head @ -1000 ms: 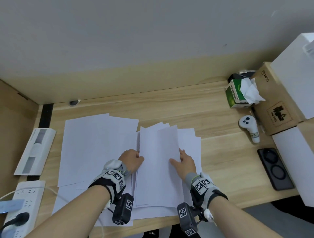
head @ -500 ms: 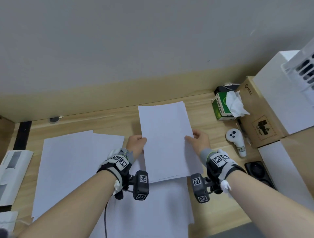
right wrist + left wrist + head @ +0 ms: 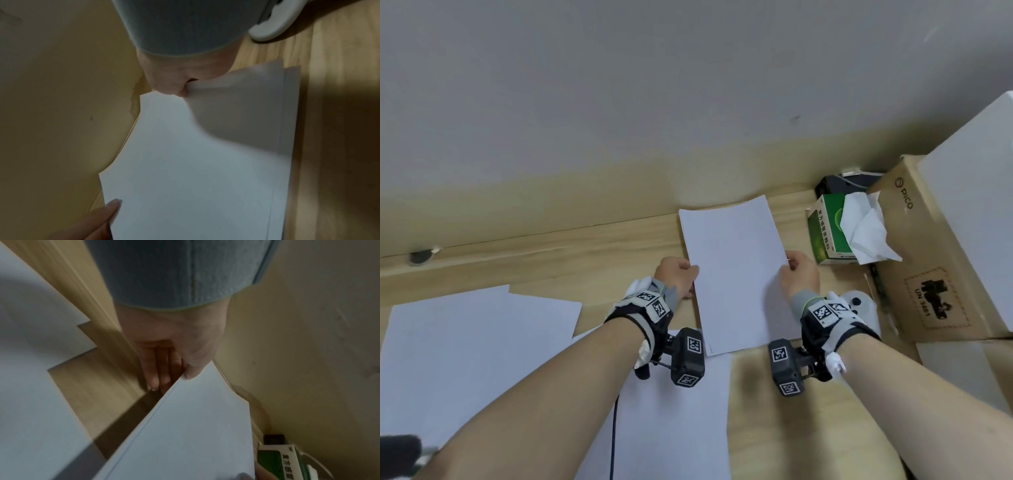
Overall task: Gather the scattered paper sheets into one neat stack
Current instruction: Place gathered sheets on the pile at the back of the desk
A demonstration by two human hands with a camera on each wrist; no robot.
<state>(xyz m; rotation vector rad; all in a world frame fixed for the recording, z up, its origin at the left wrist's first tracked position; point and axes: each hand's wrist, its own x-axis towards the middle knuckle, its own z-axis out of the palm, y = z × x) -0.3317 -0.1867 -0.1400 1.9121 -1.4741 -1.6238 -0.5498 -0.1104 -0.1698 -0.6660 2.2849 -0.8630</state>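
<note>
While some sheets are already gathered, the job looks only partly done. A small stack of paper (image 3: pixel 734 274) is held up off the wooden desk (image 3: pixel 585 253), tilted, with its far edge near the wall. It sits just left of the green tissue box (image 3: pixel 828 233).

The left hand (image 3: pixel 677 275) holds the stack's left edge. In the left wrist view the thumb is on top and the fingers (image 3: pixel 153 369) go under, so it pinches the paper. The right hand (image 3: pixel 800 275) holds the right edge, on the tissue box side. In the right wrist view the thumb presses on top of the sheets and the edge curls up a little there. The fingers under it are hidden, but it looks like a pinch too. So the stack hangs between the two hands, each one at about the middle of a long side.

The sheets in the stack are not lined up yet. The right wrist view shows edges that stick out past each other.

More loose sheets (image 3: pixel 469 342) lie flat on the desk, far to the left of the tissue box and closer to the person. Another loose sheet (image 3: pixel 674 428) lies under the arms, below the held stack. I think these must be picked up next, and then all the edges tapped even.
</note>
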